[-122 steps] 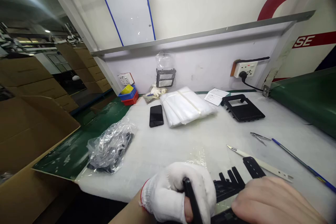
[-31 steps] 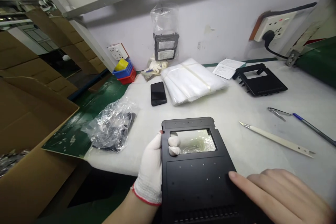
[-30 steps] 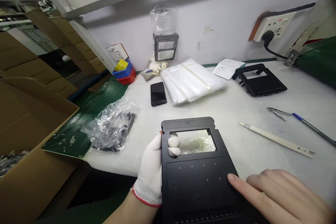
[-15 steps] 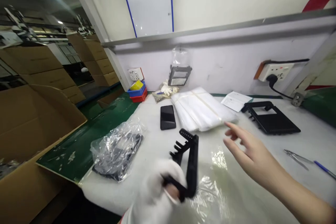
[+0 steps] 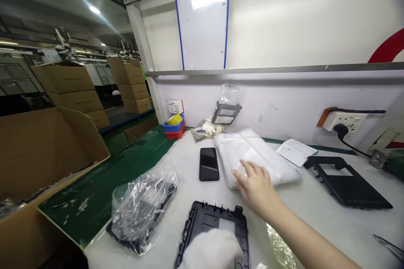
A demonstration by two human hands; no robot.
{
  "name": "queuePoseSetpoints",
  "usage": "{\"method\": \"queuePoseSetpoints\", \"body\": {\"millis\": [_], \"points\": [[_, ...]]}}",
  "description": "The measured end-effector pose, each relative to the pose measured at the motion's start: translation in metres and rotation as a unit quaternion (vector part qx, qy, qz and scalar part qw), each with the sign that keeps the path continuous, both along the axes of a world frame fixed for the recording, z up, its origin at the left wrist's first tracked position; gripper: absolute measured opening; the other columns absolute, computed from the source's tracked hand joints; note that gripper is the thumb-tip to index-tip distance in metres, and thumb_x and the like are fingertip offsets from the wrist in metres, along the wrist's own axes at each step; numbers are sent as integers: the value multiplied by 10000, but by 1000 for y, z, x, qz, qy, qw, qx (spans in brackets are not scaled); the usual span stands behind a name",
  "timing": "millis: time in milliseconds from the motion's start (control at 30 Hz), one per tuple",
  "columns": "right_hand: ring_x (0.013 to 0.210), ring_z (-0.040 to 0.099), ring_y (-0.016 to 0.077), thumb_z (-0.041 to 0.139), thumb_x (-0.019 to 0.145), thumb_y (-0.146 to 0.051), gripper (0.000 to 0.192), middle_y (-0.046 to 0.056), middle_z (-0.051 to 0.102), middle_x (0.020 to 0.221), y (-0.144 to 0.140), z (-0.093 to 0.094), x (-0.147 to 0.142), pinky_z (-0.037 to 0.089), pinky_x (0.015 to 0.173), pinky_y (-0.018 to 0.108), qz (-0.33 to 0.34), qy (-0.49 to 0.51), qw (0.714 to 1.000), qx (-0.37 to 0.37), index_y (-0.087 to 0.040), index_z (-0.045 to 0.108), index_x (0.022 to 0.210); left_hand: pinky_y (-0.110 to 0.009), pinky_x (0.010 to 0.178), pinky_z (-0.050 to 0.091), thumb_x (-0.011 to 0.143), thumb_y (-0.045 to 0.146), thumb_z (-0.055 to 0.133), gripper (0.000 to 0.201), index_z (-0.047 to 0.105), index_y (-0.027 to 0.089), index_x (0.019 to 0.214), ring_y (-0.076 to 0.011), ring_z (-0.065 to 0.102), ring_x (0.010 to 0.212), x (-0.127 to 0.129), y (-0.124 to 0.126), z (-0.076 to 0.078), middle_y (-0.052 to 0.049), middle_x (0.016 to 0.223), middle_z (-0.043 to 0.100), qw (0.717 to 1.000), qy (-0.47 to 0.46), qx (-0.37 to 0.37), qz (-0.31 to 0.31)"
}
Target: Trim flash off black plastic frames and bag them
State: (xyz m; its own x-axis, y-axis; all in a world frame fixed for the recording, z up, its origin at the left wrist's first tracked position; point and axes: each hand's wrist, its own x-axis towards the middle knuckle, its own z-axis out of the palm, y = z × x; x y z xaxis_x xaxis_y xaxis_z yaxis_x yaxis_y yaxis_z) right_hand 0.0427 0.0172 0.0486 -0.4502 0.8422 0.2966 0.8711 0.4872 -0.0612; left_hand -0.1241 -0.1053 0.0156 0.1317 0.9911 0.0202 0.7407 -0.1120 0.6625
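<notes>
My left hand [image 5: 211, 252], in a white knit glove, rests on a black plastic frame [image 5: 202, 223] lying ribbed side up at the near edge of the bench; whether it grips the frame is hidden by the glove. My bare right hand [image 5: 256, 185] reaches forward, and its fingertips touch the near edge of a stack of clear plastic bags [image 5: 255, 155] bound with a band. The fingers are spread and hold nothing. A black phone [image 5: 208, 164] lies just left of the stack.
A crumpled clear bag with black parts [image 5: 142, 206] lies at the left. Another black frame [image 5: 347, 183] and a paper leaflet [image 5: 296, 152] lie to the right. Small red and blue bins [image 5: 174, 127], a wall socket [image 5: 345, 121] and cardboard boxes [image 5: 41, 151] stand around.
The black frame went from held upright in my left hand to lying flat, ribbed side up. My right hand moved forward onto the bag stack. The camera tilted upward.
</notes>
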Motion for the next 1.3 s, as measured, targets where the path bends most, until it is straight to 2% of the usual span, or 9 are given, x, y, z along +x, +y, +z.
{"method": "queuePoseSetpoints", "body": {"millis": [100,200,300,567,733,867,1000,1167,1300], "points": [[1242,348,298,485,815,-419,388,73,395,1385,-15,5,3,221,998,488,125,73,989,-13,-298,569,1174,-410,886,405,737,300,483,340,552,225,1061,-279,523,1006,-13,10,18,-99,1075,575,989,90,52,108],[1223,348,347,450,789,-496,598,177,403,1332,-7,10,13,240,983,508,-86,215,970,-72,-147,460,1275,-422,882,390,744,277,490,275,551,203,1001,-270,501,998,-25,22,30,-85,1027,561,978,164,77,103],[1105,452,390,487,736,-516,678,248,480,1191,12,11,21,358,879,490,-226,290,910,-189,-28,467,1206,-382,816,414,706,335,579,211,549,207,871,-248,508,920,-27,38,33,-44,938,559,975,206,84,-5],[730,591,210,544,679,-409,612,74,600,792,7,6,34,461,683,328,-206,448,827,-271,-85,371,1169,-356,753,421,751,308,523,159,594,166,738,-264,554,880,-9,75,13,-80,895,606,958,266,40,-95],[648,612,172,446,706,-434,313,95,622,752,-7,2,46,484,581,286,-151,505,774,-351,-155,498,837,-296,663,418,800,327,447,174,556,202,851,-204,572,755,-25,59,29,-27,810,622,973,218,36,-70],[846,629,176,327,798,-439,353,133,623,967,-6,13,35,499,662,279,-105,492,799,-330,-155,474,947,-283,683,424,738,293,492,313,492,210,1041,-172,542,715,-48,33,50,0,791,585,997,64,43,16],[857,616,234,307,843,-416,319,139,641,865,-18,26,-8,469,727,347,-41,390,877,-279,-175,498,757,-307,798,435,759,368,487,367,527,181,1072,-207,550,842,-66,8,59,-38,881,597,991,-114,56,34],[838,607,360,596,686,-369,249,184,656,748,-70,11,-62,400,783,462,74,201,931,-297,-169,515,561,-261,520,444,757,554,485,458,592,153,951,-159,547,541,-77,-17,45,-25,640,585,933,-352,-11,71],[834,600,335,494,768,-370,237,178,651,814,-90,-17,-45,399,741,435,101,142,929,-326,-154,548,688,-224,371,337,733,590,509,501,601,118,874,-93,443,374,-77,-35,34,-67,679,619,881,-459,-106,45]]}}
